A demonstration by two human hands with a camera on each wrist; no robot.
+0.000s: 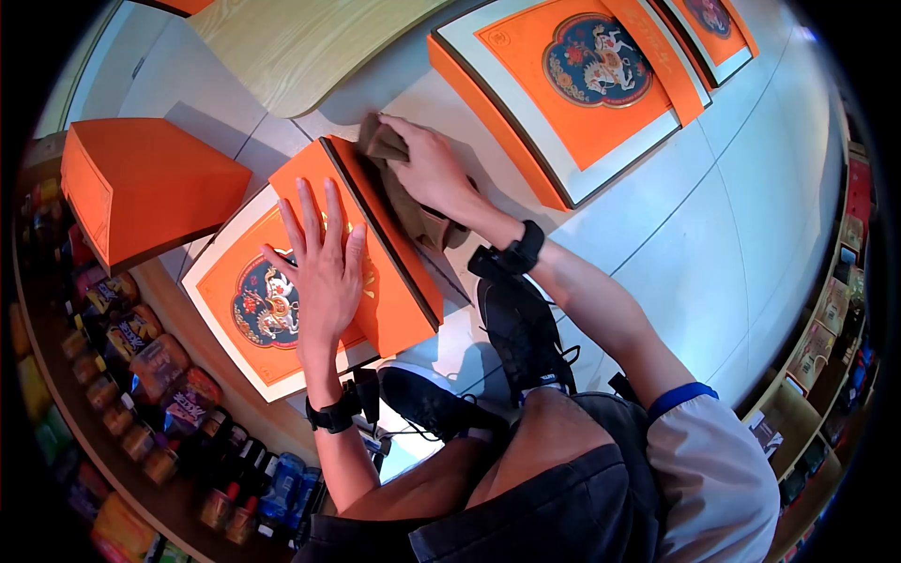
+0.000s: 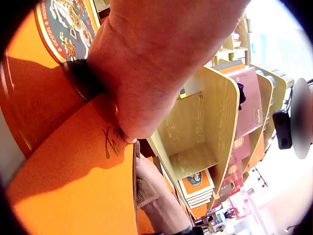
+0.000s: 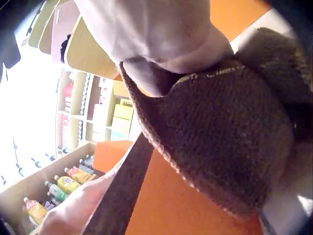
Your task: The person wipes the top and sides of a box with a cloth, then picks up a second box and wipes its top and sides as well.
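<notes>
Left hand: spread, the left hand rests palm down on the orange box, fingers fanned out across its band and toward the round horse emblem.
Right hand: pinching, the right hand grips bunched fabric; how the fingertips lie inside its folds cannot be told.
Brown cloth: beneath the right hand, the brown cloth hangs along the dark-edged side of the box, on the side away from the left hand's fingers.
Shoes: two black shoes stand on the tiles, nearer the body than either hand.
Second box: beyond the right hand, to its right, lies a horse-emblem box.
Slanted box: left of the left hand stands a plain orange box.
Wooden board: ahead of both hands, a pale board.
Shelf: farther left of the left hand, a shelf of bottles and packets.
</notes>
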